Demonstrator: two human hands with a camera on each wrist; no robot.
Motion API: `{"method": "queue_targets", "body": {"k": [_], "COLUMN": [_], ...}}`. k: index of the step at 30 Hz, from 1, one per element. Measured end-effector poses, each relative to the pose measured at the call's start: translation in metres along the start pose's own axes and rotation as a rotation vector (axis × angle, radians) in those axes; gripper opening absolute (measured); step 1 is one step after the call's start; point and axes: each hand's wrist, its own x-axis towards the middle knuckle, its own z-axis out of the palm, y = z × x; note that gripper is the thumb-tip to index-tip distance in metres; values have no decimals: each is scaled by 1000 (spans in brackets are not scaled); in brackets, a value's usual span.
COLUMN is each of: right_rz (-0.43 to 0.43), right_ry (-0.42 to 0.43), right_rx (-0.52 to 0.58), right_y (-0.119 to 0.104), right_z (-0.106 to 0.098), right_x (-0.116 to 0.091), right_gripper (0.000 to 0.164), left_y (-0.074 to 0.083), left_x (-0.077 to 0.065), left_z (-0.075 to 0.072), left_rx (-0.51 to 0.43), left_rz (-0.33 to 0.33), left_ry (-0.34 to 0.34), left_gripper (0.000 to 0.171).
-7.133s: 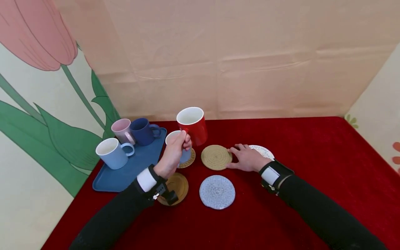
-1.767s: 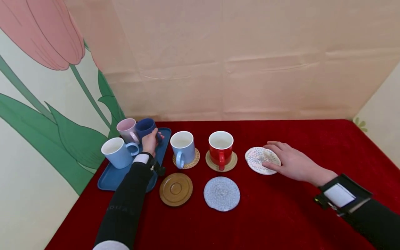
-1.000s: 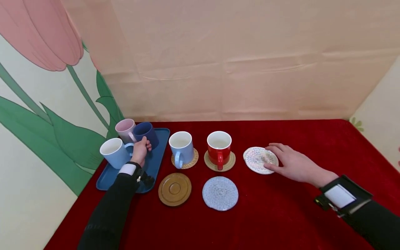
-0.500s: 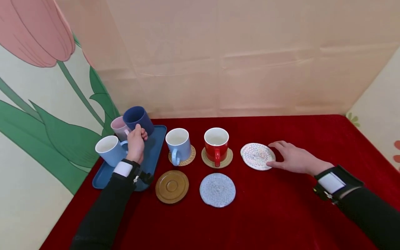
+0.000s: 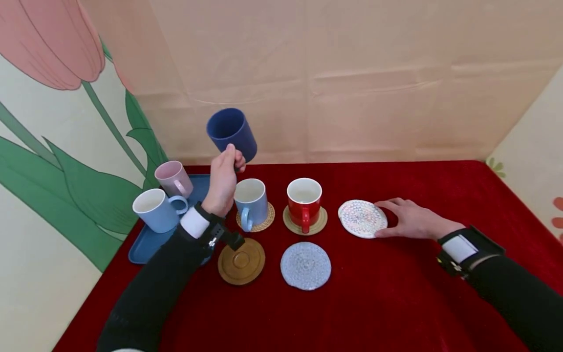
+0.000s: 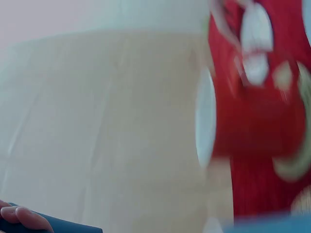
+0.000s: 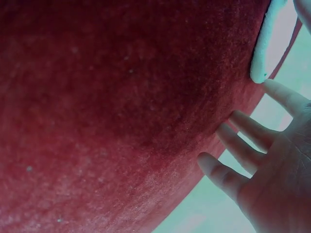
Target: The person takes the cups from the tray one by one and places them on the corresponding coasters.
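Observation:
My left hand (image 5: 223, 183) grips a dark blue mug (image 5: 234, 133) by its handle, high above the table and tilted, mouth toward me. A strip of this mug shows beside curled fingers (image 6: 30, 218) in the left wrist view. My right hand (image 5: 406, 220) lies at the right edge of a white patterned coaster (image 5: 362, 219), thumb and fingertips at its rim, fingers fairly straight and spread. In the right wrist view one fingertip meets the coaster's edge (image 7: 262, 63). Between the hands, a light blue mug (image 5: 255, 200) and a red mug (image 5: 304, 200) stand upright on woven coasters.
A blue tray (image 5: 147, 244) on the left bears a pink mug (image 5: 173, 178) and another light blue mug (image 5: 156, 210). Nearer to me lie a brown wooden coaster (image 5: 242, 261) and a speckled grey-blue coaster (image 5: 305, 266) on the red cloth (image 5: 374, 303).
Earlier the red mug was set down on its coaster. Since then my left hand has taken the dark blue mug off the tray, lifting it up and right. The right hand stays by the patterned coaster.

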Motion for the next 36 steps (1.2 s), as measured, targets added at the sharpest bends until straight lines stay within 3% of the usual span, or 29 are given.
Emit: {"method": "queue_targets", "body": {"k": [7,15,24,31,36], "right_rz": [0,23,17,-16,-14], "right_ry": [-8,-42,-62,-45,-46], "right_rx": [-10,-4,-8,-3,-11], "right_y": [-2,-3,-1,1,0], "right_z": [-1,-2,-4,-2,-1], "right_x": [2,2,5,3,3], "right_gripper": [103,106,105,101,102], "left_y": [-1,-19,-53,-74,-93], "left_x": [-13,-35,-57,-73,-82], "left_z": [53,106,144,165,177], "left_rx": [6,6,-43,75,98], "left_rz": [-17,-145,-228,-298,-309], "left_ry": [-166,-294,-305,-303,-261], "left_gripper": [34,34,34,38,39]}}
